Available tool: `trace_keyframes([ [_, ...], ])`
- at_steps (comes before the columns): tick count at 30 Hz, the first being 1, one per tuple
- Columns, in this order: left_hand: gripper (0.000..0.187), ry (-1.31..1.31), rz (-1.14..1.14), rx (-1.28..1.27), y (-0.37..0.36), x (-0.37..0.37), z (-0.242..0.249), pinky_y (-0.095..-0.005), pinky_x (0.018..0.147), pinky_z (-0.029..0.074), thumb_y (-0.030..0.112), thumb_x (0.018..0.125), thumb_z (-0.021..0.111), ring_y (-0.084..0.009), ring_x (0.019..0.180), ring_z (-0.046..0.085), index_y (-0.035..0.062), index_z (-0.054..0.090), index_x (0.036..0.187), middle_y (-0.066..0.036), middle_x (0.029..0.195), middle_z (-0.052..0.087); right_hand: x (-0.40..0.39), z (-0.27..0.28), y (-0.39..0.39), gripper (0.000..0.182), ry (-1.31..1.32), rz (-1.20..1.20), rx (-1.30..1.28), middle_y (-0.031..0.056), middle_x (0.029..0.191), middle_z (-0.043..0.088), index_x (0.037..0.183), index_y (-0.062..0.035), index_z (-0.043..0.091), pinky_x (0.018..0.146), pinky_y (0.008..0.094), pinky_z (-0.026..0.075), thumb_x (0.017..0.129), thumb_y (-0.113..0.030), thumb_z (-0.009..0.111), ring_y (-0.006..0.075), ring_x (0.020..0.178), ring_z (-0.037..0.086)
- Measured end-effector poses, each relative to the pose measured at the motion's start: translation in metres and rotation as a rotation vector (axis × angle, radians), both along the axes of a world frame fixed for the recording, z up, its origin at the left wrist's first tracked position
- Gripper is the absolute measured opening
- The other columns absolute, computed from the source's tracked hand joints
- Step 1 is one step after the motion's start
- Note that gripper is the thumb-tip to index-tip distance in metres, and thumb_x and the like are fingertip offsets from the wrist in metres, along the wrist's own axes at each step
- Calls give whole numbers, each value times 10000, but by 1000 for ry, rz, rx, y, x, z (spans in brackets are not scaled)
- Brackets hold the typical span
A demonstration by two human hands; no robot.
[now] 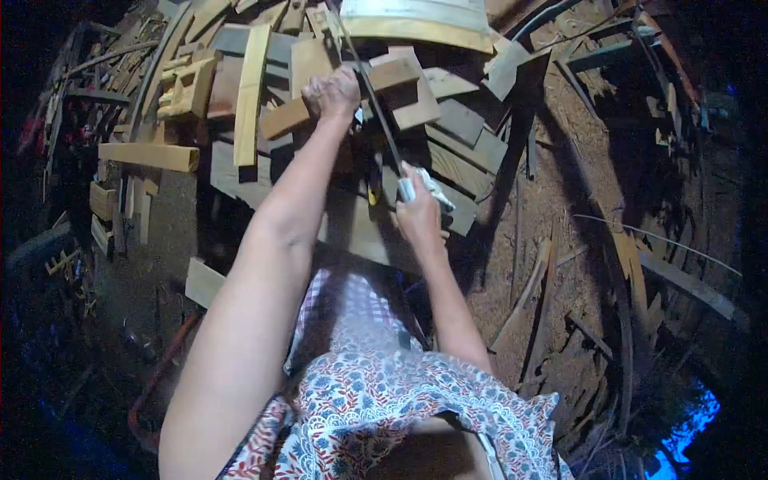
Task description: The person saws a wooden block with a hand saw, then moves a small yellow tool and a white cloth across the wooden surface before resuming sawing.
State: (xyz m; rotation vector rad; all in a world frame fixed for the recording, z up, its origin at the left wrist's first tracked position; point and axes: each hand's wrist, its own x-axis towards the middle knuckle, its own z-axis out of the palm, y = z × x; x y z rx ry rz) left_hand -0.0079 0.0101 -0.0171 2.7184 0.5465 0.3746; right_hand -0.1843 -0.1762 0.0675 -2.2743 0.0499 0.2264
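Gripping saw [376,112] handle, right hand [419,214]; left hand [331,94] pressing plank [344,94].

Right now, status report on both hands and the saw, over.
Left hand presses down on wood strip. Right hand gripping saw handle, blade across the strip. Loose offcuts crowd all around.

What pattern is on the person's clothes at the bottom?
A flower pattern in red and blue on white cloth, seen best in the head view.
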Motion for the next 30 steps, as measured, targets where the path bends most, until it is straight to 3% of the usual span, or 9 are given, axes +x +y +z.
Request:
trace_keyframes([
  [4, 442, 21, 115, 0, -6, 7, -6, -474, 674, 363, 349, 831, 376, -360, 665, 570, 65, 654, 637, -168, 671, 619, -51, 31, -19, 589, 80, -6, 37, 217, 1150, 543, 1265, -124, 456, 866, 375, 436, 711, 54, 548, 367, 1060, 529],
  [9, 416, -37, 160, 39, -8, 6, 1, -441, 644, 362, 313, 803, 397, -318, 642, 571, 75, 622, 546, -144, 613, 603, -133, 39, -58, 487, 177, -99, 23, 197, 1141, 560, 1230, -84, 488, 860, 359, 445, 759, 21, 555, 327, 1053, 556],
  [12, 425, -201, 150, 86, -8, 6, -7, -436, 629, 352, 320, 810, 388, -308, 632, 568, 78, 622, 550, -135, 599, 597, -134, 48, -58, 536, 191, -137, -5, 130, 1164, 571, 1209, -76, 516, 878, 349, 454, 694, 49, 592, 290, 1053, 564],
  [19, 457, -72, 106, 90, -6, 2, 3, -414, 611, 328, 345, 830, 368, -269, 587, 534, 92, 600, 528, -118, 576, 586, -125, 76, -58, 456, -288, -79, 65, 149, 1059, 610, 1184, -7, 507, 794, 304, 467, 748, -18, 642, 215, 920, 611],
  [23, 480, 142, 11, -24, 4, 8, 2, -444, 706, 379, 372, 843, 340, -308, 703, 596, 66, 674, 685, -153, 735, 644, -130, 68, -75, 444, -198, -161, 68, 142, 1025, 619, 1187, -22, 512, 787, 296, 467, 761, -23, 635, 211, 912, 612],
  [26, 497, 112, -12, -33, 10, 4, 6, -445, 776, 404, 386, 847, 328, -326, 794, 610, 47, 677, 745, -164, 783, 648, -134, 70, -79, 444, -51, -166, 9, 153, 1118, 591, 1198, -56, 517, 848, 339, 466, 766, -15, 612, 282, 1006, 593],
  [27, 497, 116, -11, -32, 14, 9, -8, -445, 776, 404, 386, 847, 328, -326, 794, 610, 47, 677, 745, -164, 783, 648, -139, 65, -82, 444, -47, -165, 9, 153, 1118, 591, 1198, -56, 517, 848, 339, 466, 766, -15, 612, 282, 1006, 593],
  [29, 486, 172, -181, 4, 26, 25, -45, -445, 813, 409, 374, 851, 332, -335, 871, 601, 36, 672, 771, -179, 813, 645, -150, 51, -88, 448, 69, -159, 7, 111, 1045, 621, 1216, -68, 510, 764, 287, 474, 779, -37, 606, 163, 893, 605],
  [30, 486, 172, -179, 5, 23, 18, -24, -445, 813, 409, 374, 851, 332, -335, 871, 601, 36, 672, 771, -179, 813, 645, -152, 53, -85, 440, 97, -158, -5, 128, 1064, 621, 1212, -83, 516, 775, 317, 479, 782, -53, 609, 222, 919, 622],
])
